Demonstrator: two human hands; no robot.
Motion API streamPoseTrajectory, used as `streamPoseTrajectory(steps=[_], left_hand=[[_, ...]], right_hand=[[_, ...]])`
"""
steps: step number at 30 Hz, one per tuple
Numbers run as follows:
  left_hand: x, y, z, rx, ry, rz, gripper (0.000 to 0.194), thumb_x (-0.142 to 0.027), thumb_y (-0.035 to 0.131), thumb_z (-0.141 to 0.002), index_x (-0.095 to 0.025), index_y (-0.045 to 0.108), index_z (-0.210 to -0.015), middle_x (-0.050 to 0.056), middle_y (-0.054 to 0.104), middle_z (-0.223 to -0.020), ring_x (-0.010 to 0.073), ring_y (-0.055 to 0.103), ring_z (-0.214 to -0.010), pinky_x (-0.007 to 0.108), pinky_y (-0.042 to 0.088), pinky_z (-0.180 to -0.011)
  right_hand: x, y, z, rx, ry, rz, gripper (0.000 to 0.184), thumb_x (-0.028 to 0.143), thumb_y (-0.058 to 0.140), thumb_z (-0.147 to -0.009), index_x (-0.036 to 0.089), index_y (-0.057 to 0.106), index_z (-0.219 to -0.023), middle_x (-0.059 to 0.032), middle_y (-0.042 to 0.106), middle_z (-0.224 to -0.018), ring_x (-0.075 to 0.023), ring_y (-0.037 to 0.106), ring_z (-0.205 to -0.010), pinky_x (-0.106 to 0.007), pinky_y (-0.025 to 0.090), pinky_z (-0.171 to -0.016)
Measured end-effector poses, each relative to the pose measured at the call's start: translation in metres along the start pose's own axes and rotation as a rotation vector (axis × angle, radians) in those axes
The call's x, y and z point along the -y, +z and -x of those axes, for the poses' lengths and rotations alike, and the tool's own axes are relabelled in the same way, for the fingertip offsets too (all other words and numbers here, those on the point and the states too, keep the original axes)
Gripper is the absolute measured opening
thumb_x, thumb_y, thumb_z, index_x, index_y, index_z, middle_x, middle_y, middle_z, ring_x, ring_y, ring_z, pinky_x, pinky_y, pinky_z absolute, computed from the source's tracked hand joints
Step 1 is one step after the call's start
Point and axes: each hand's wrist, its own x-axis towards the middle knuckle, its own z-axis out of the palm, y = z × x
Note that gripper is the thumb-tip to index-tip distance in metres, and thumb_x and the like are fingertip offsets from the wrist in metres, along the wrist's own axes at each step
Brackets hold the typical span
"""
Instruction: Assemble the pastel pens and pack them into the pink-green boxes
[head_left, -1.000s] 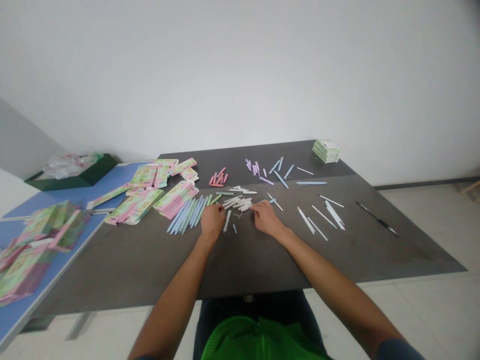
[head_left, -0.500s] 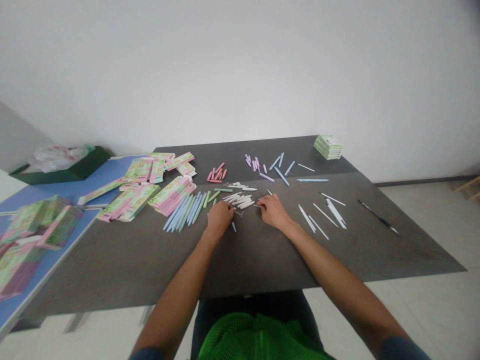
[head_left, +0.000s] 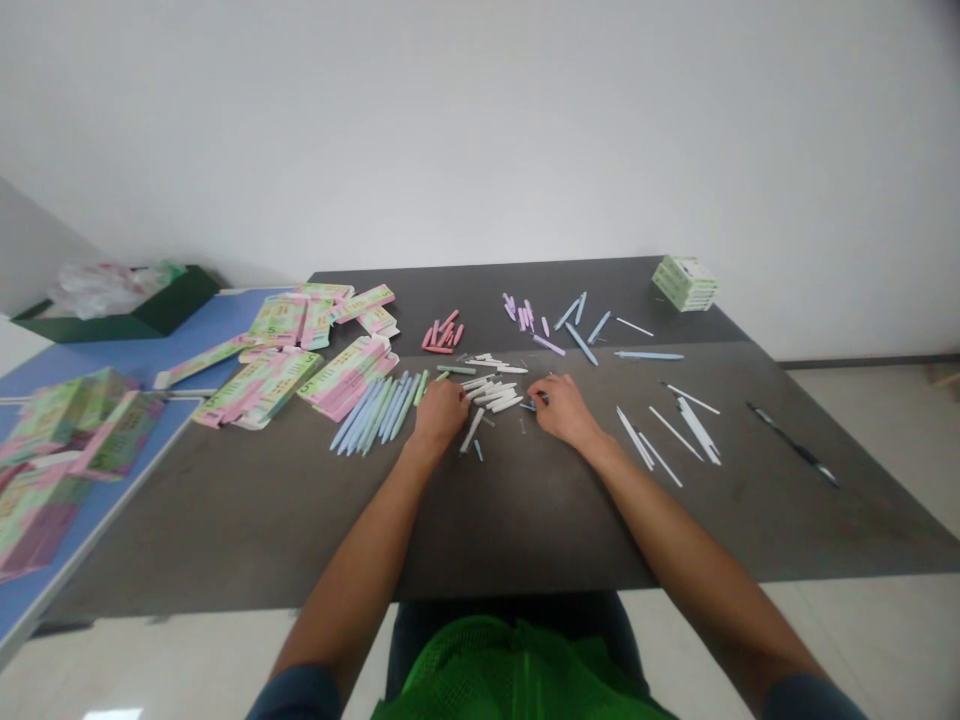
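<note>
My left hand (head_left: 442, 410) rests on the table with curled fingers, at the left end of a pile of white pen parts (head_left: 504, 393). What its fingertips hold, if anything, is hidden. Just below them lie a loose white barrel (head_left: 472, 431) and a small blue piece (head_left: 478, 450). To the right of the pile, my right hand (head_left: 561, 406) is closed in a pinch at a small light-blue pen part (head_left: 529, 406), partly covered by the fingers. Blue and green pen barrels (head_left: 379, 412) lie in a row left of my left hand.
Printed cartons (head_left: 349, 377) lie at the left, with more on a blue surface (head_left: 232, 308) beside a green tray (head_left: 150, 320). Red pieces (head_left: 442, 334), purple pieces (head_left: 528, 316) and blue barrels (head_left: 581, 343) lie farther back. White refills (head_left: 676, 433), a black pen (head_left: 793, 444) and stacked boxes (head_left: 686, 283) are at the right.
The view has shifted slightly. A white barrel now lies in the open below my left hand, where the hand was before. Both hands remain at either side of the white pile.
</note>
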Motion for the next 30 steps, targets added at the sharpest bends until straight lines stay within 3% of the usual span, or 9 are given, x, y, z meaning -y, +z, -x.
streamPoseTrajectory(steps=[4,9,12,16,20,23,28,30], left_hand=[[0.004,-0.001,0.000,-0.034,0.004,0.060,0.025,-0.024,0.055,-0.089,-0.017,0.079,-0.086,0.014,0.074,-0.091,0.0261,0.066,-0.094,0.036,0.048,-0.090],[0.006,-0.022,0.005,-0.114,-0.061,0.352,0.019,-0.024,0.058,-0.085,-0.016,0.075,-0.089,0.009,0.073,-0.091,0.0221,0.064,-0.085,0.034,0.047,-0.081],[0.000,-0.027,0.013,-0.008,-0.089,0.695,0.016,-0.029,0.062,-0.082,-0.015,0.071,-0.086,0.003,0.068,-0.074,0.0162,0.059,-0.068,0.028,0.045,-0.068],[-0.013,-0.014,0.027,0.282,-0.087,1.220,0.027,-0.042,0.064,-0.084,-0.015,0.065,-0.082,-0.001,0.061,-0.067,0.0110,0.054,-0.057,0.023,0.043,-0.056],[-0.025,0.002,0.039,0.465,-0.091,1.354,0.032,-0.046,0.068,-0.084,-0.015,0.063,-0.081,-0.001,0.060,-0.070,0.0084,0.053,-0.054,0.020,0.038,-0.048],[-0.030,0.004,0.043,0.517,-0.089,1.387,0.033,-0.046,0.071,-0.083,-0.013,0.065,-0.080,-0.001,0.058,-0.066,0.0070,0.051,-0.051,0.019,0.035,-0.046],[-0.033,-0.004,0.045,0.508,-0.200,1.639,0.042,-0.040,0.073,-0.082,-0.013,0.066,-0.114,0.003,0.067,-0.074,0.0099,0.059,-0.056,0.021,0.042,-0.050],[-0.035,-0.006,0.046,0.493,-0.185,1.698,0.043,-0.035,0.075,-0.080,-0.013,0.065,-0.116,0.004,0.068,-0.077,0.0112,0.062,-0.059,0.022,0.045,-0.054]], right_hand=[[-0.005,0.004,0.006,-0.056,0.011,-0.041,0.021,0.006,0.056,-0.085,0.017,0.074,-0.087,-0.0093,0.074,-0.094,-0.0224,0.062,-0.090,-0.035,0.041,-0.089],[-0.006,0.000,0.012,-0.117,0.026,-0.103,0.019,0.011,0.056,-0.087,0.018,0.074,-0.088,-0.0094,0.074,-0.096,-0.0246,0.061,-0.093,-0.037,0.044,-0.090],[0.001,-0.004,0.015,-0.173,0.057,-0.208,0.018,0.018,0.056,-0.090,0.019,0.074,-0.095,-0.0084,0.072,-0.095,-0.0230,0.061,-0.088,-0.037,0.047,-0.085],[0.019,-0.001,0.021,-0.187,0.139,-0.515,0.027,0.033,0.056,-0.094,0.020,0.070,-0.113,-0.0044,0.069,-0.089,-0.0185,0.061,-0.075,-0.032,0.049,-0.073],[0.035,0.003,0.024,-0.150,0.166,-0.808,0.036,0.044,0.058,-0.093,0.022,0.063,-0.122,-0.0012,0.066,-0.085,-0.0166,0.061,-0.073,-0.030,0.048,-0.070],[0.037,0.002,0.024,-0.139,0.202,-0.904,0.033,0.047,0.068,-0.087,0.022,0.066,-0.109,0.0020,0.061,-0.073,-0.0150,0.057,-0.067,-0.028,0.045,-0.063],[0.031,0.003,0.023,-0.137,0.330,-1.053,0.035,0.049,0.075,-0.080,0.021,0.066,-0.099,0.0036,0.059,-0.068,-0.0124,0.055,-0.062,-0.025,0.042,-0.057],[0.029,0.005,0.024,-0.128,0.359,-1.087,0.036,0.051,0.076,-0.080,0.021,0.066,-0.097,0.0030,0.060,-0.069,-0.0121,0.055,-0.063,-0.024,0.043,-0.057]])
